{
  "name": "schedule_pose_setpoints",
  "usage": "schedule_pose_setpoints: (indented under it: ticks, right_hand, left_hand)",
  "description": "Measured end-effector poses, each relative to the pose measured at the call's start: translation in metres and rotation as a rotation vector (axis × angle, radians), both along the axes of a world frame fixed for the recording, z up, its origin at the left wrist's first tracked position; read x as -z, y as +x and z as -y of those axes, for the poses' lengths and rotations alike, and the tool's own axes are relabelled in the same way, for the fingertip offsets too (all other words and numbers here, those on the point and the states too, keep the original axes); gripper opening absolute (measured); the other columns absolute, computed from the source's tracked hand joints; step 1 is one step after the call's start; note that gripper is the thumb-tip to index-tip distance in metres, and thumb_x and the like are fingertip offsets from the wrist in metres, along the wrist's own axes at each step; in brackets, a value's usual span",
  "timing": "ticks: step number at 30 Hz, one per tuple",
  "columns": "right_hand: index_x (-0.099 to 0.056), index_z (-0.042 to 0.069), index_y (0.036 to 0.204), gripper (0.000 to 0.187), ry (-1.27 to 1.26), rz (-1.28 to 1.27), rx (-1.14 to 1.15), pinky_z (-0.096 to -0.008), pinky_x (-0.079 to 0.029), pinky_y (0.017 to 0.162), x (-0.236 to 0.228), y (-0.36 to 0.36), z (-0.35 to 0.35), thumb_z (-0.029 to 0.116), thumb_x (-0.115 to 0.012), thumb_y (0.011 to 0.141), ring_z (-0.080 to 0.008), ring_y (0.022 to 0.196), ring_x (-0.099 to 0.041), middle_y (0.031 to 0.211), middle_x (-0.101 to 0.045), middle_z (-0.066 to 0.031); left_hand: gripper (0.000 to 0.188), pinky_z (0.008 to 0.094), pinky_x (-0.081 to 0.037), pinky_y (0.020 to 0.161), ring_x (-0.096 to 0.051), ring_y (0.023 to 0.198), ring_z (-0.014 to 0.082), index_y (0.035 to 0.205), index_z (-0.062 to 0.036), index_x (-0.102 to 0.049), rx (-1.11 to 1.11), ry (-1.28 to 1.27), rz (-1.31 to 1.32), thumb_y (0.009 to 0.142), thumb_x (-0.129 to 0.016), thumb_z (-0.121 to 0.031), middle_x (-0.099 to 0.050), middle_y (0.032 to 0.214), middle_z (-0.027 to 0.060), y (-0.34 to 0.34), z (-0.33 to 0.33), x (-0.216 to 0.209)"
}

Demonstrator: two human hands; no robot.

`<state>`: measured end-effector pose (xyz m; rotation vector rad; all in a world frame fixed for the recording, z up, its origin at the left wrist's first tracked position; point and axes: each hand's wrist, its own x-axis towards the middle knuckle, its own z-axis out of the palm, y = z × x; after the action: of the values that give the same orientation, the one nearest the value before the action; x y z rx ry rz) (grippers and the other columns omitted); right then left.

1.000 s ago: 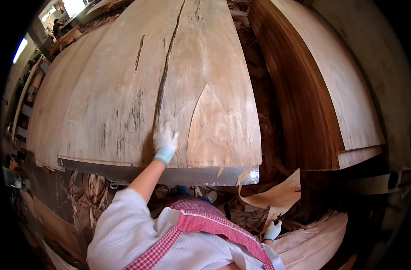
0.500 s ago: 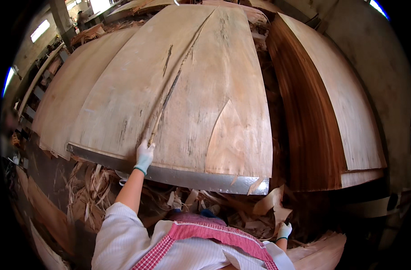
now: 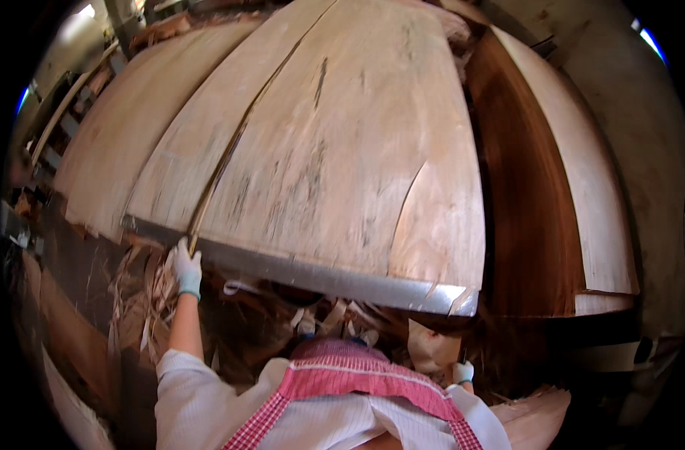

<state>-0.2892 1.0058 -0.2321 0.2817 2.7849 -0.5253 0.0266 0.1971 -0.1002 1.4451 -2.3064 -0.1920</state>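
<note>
My left hand (image 3: 186, 271), in a white glove with a green cuff, is closed round the near end of a long thin wooden stick (image 3: 224, 163). The stick slants away over a pale wood veneer sheet (image 3: 357, 150) with dark streaks, which lies on a metal-edged table (image 3: 342, 286). A curved, pointed veneer piece (image 3: 428, 240) lies on the sheet's near right part. Low on the right, my gloved right hand (image 3: 463, 373) has its fingers closed, with a thin dark thing showing above them that I cannot make out. Beside it is a torn veneer scrap (image 3: 431, 346).
To the right stands a tall veneer stack (image 3: 526, 180) with a brown side and pale top. Another pale sheet (image 3: 143, 120) spreads on the left. Tangled veneer strips (image 3: 143, 304) cover the floor before the table. A grey wall (image 3: 612, 112) bounds the right.
My left hand and the stick have moved left across the sheet, past a dark streak. The veneer scrap by my right hand now sits further left. My view has shifted slightly.
</note>
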Motion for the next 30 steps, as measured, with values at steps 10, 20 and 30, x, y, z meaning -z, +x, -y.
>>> schedule_pose_setpoints:
  ticks: [10,20,30]
  right_hand:
    - [-0.063,-0.007,0.089,0.035,-0.170,0.163,-0.181,-0.0335,-0.043,0.060,-0.079,0.032,0.092,0.027,-0.056,0.091,-0.0187,0.063,-0.053,0.070,-0.060,-0.0086]
    - [-0.062,0.001,0.111,0.025,-0.585,0.550,-0.263,-0.0308,-0.048,0.070,-0.106,0.074,0.262,0.009,-0.054,0.088,-0.0168,0.078,-0.060,0.093,-0.066,-0.0085]
    - [-0.061,-0.004,0.103,0.033,-0.651,0.638,-0.600,-0.0366,-0.048,0.064,-0.125,0.097,0.448,0.027,-0.059,0.090,-0.0227,0.068,-0.059,0.080,-0.066,-0.0136]
  left_hand:
    - [0.022,0.0470,-0.047,0.083,-0.058,0.097,0.0382,0.102,-0.0059,-0.062,-0.081,0.578,-0.038,0.088,-0.059,-0.023,-0.062,0.099,0.0188,0.011,-0.125,0.048]
    - [0.034,0.0425,-0.051,0.087,-0.062,0.101,0.0388,0.089,0.0025,-0.068,-0.198,0.726,0.178,0.079,-0.068,-0.030,-0.065,0.103,0.0249,-0.057,-0.058,0.123]
    - [0.017,0.0325,-0.048,0.080,-0.060,0.088,0.0186,0.103,0.0026,-0.063,0.866,1.446,-0.476,0.089,-0.059,-0.004,-0.067,0.092,0.0094,-0.076,-0.278,0.038]
